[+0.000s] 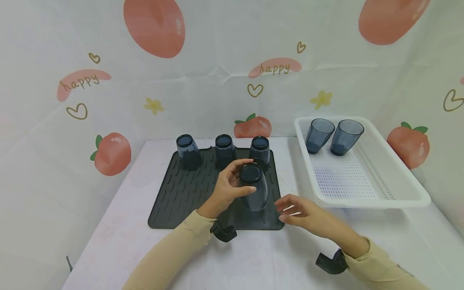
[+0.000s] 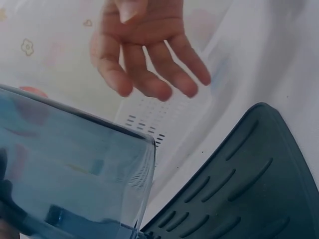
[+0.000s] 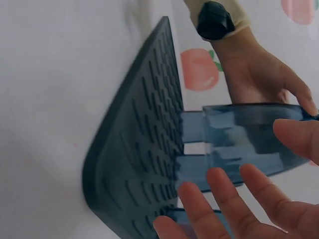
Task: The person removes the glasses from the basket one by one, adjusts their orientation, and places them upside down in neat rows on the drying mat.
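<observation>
One upturned glass (image 1: pixel 255 197), gripped by the left hand (image 1: pixel 225 186) above the ridged mat (image 1: pixel 188 205) — the right hand (image 1: pixel 307 214) loose and empty nearby — could knock the rear right glass (image 1: pixel 259 150) if lowered too far back.

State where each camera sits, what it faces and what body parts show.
Head: on the head, faces forward and down at the mat, basket, both sleeves, left grip and right grip.
Left wrist: on that wrist, faces the held glass, mat and basket; the right grip shows.
Right wrist: on that wrist, faces the held glass and mat; both grips and a sleeve show.
Shared: both wrist views show the held glass, mat and right grip.
</observation>
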The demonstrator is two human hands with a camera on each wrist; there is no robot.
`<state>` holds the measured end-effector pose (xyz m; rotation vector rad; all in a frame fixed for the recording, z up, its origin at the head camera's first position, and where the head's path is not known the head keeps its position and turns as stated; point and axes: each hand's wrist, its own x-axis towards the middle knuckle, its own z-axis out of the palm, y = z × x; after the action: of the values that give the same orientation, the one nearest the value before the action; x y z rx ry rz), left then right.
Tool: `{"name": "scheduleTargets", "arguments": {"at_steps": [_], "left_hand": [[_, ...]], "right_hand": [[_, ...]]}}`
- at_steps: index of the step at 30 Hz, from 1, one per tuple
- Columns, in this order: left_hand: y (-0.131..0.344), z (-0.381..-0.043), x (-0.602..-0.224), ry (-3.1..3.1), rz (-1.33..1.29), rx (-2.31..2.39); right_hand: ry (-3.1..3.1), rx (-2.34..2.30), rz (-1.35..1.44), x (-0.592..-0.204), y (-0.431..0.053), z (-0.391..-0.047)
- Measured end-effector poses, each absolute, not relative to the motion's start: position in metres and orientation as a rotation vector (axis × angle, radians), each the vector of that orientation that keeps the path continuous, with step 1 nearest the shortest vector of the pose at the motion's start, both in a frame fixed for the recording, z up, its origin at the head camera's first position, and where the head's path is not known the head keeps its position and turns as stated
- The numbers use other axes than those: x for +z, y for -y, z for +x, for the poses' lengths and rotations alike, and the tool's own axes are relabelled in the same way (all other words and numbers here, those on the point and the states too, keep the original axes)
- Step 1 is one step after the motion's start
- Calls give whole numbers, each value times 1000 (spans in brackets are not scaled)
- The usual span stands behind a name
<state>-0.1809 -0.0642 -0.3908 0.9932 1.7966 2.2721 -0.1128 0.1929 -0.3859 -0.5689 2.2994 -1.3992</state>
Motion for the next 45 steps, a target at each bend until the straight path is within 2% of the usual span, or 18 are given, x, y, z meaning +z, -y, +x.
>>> {"name": "scheduleTargets", "arguments": {"at_steps": [19, 31, 45], "left_hand": [[71, -182, -393, -1821, 990, 2304], [85, -179, -393, -1849, 891, 2354], [122, -180, -399, -2019, 750, 2407]], "right_hand": [[-2319, -1444, -522, -417, -176, -107], [-2267, -1523, -506, -417, -176, -102], [-2261, -1524, -472, -416, -177, -102]]}}
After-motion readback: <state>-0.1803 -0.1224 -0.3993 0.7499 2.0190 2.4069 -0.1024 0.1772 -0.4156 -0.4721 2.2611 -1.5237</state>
